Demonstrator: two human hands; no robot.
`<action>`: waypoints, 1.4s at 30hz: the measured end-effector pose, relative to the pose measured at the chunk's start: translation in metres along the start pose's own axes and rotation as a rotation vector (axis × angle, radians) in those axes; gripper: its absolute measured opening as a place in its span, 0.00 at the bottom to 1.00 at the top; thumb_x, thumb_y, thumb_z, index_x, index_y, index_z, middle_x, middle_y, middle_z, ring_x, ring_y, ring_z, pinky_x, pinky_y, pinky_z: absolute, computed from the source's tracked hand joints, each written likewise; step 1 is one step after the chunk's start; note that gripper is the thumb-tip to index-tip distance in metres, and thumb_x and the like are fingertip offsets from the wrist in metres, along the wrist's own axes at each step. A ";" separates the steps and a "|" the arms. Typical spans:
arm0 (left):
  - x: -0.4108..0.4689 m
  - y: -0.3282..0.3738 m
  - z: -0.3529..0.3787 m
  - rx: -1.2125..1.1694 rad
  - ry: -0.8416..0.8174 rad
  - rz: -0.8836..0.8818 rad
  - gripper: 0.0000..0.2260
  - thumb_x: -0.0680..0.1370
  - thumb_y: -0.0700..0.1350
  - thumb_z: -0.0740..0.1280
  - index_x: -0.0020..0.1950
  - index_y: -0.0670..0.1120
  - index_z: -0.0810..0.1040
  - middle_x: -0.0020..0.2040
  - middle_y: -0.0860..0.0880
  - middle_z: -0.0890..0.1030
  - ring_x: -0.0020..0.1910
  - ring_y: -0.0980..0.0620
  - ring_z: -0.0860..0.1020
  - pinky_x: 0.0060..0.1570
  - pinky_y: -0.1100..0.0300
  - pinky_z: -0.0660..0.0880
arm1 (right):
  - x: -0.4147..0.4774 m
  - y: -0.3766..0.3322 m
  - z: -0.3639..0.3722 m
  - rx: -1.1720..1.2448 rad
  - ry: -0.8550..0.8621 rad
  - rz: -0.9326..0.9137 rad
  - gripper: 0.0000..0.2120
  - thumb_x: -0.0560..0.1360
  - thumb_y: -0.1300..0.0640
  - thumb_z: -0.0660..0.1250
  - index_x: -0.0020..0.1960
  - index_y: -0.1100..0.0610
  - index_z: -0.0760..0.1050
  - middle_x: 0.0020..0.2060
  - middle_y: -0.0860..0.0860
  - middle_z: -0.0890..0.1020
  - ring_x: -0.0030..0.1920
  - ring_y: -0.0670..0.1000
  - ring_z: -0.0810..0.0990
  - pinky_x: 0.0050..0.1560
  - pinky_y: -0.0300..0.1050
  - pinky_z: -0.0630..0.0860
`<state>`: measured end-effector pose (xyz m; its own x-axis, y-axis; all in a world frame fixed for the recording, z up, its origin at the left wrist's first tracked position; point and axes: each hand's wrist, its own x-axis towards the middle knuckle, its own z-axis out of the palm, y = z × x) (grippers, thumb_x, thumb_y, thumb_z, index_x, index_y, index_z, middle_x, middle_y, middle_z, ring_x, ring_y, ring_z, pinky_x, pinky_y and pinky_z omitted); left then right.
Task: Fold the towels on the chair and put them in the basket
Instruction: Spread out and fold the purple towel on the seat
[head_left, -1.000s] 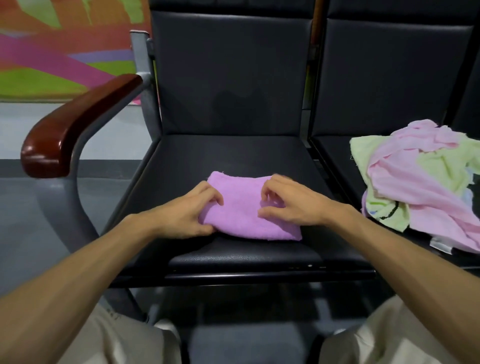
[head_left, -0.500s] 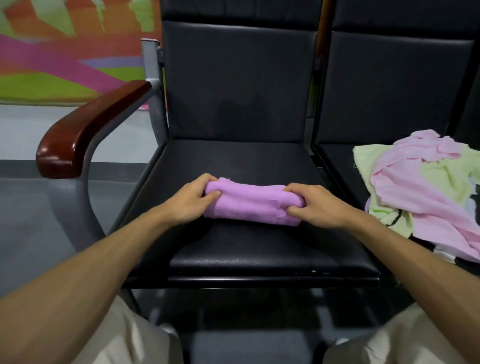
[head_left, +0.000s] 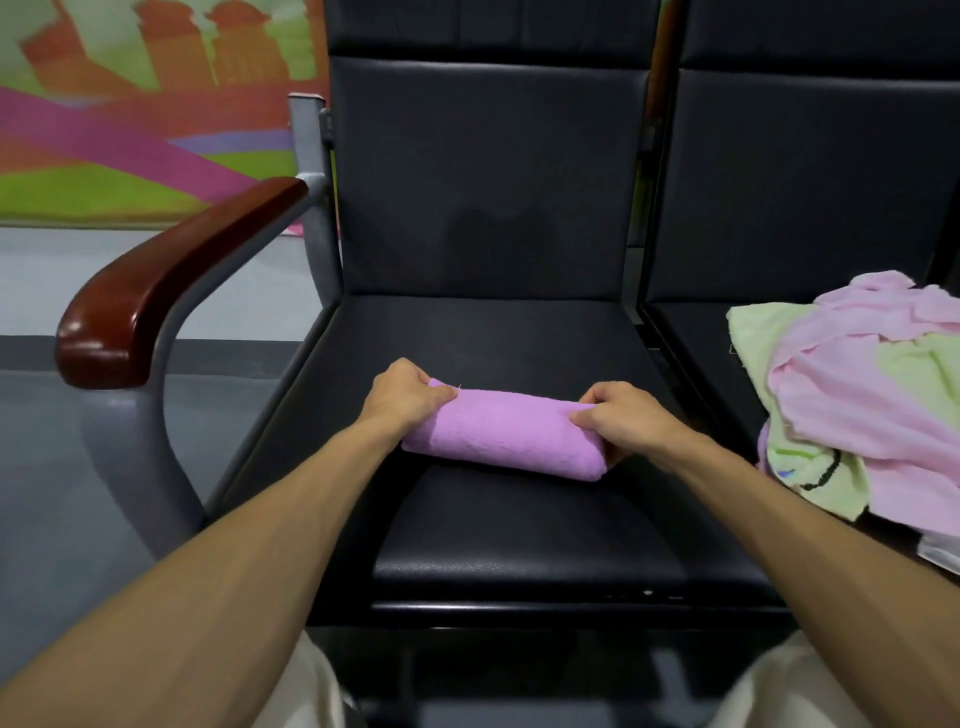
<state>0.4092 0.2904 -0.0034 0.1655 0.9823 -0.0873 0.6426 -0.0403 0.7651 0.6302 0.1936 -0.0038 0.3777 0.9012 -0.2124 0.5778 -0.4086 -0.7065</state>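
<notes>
We've got the purple towel (head_left: 498, 434) folded into a thick little bundle, lying left to right across the middle of the black chair seat (head_left: 467, 338). Our left hand (head_left: 402, 395) grips the left end, fingers curled over the far edge. Our right hand (head_left: 623, 421) has the right end, with the thumb on top and the fingers wrapped underneath, so both hands are clamped on the same towel. The right end sits a bit nearer to us than the left, so the bundle runs at a slight slant. Honestly can't tell whether it's resting on the cushion or held just above it.

The pile of unfolded towels (head_left: 857, 395) is on the next seat (head_left: 691, 332) to the right, well apart from the purple one. It's a crumpled heap of pale pink and pale green, with a dark curved marking showing on one near the front edge.

On the left there's a glossy wooden armrest (head_left: 171, 280) on a grey metal frame. Past it are the grey floor (head_left: 62, 467) and a colourful painted wall (head_left: 130, 130) in orange, green and pink. Our beige trousers (head_left: 769, 686) show at the bottom.
</notes>
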 end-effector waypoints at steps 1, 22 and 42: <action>0.003 0.001 0.001 0.003 0.014 -0.009 0.12 0.74 0.50 0.72 0.38 0.44 0.74 0.47 0.48 0.78 0.46 0.48 0.76 0.48 0.56 0.74 | 0.003 -0.002 0.001 -0.037 0.014 0.002 0.04 0.76 0.60 0.63 0.48 0.56 0.75 0.45 0.54 0.79 0.37 0.55 0.82 0.31 0.46 0.80; -0.027 0.008 -0.017 -0.334 -0.535 0.057 0.22 0.68 0.48 0.70 0.58 0.40 0.73 0.52 0.44 0.78 0.45 0.50 0.77 0.40 0.58 0.77 | -0.021 -0.002 -0.031 -0.331 -0.485 -0.184 0.16 0.70 0.64 0.69 0.56 0.51 0.77 0.38 0.40 0.78 0.39 0.38 0.77 0.38 0.30 0.69; -0.089 -0.019 -0.153 -0.730 0.749 0.087 0.24 0.66 0.52 0.79 0.51 0.46 0.70 0.49 0.50 0.76 0.45 0.53 0.76 0.48 0.61 0.75 | -0.090 -0.148 0.046 0.012 -0.225 -0.572 0.14 0.67 0.50 0.78 0.51 0.55 0.84 0.43 0.49 0.86 0.47 0.50 0.84 0.54 0.51 0.80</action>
<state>0.2678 0.2320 0.0877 -0.4755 0.8535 0.2131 0.0024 -0.2410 0.9705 0.4778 0.1795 0.0887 -0.1521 0.9861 0.0663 0.6352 0.1489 -0.7578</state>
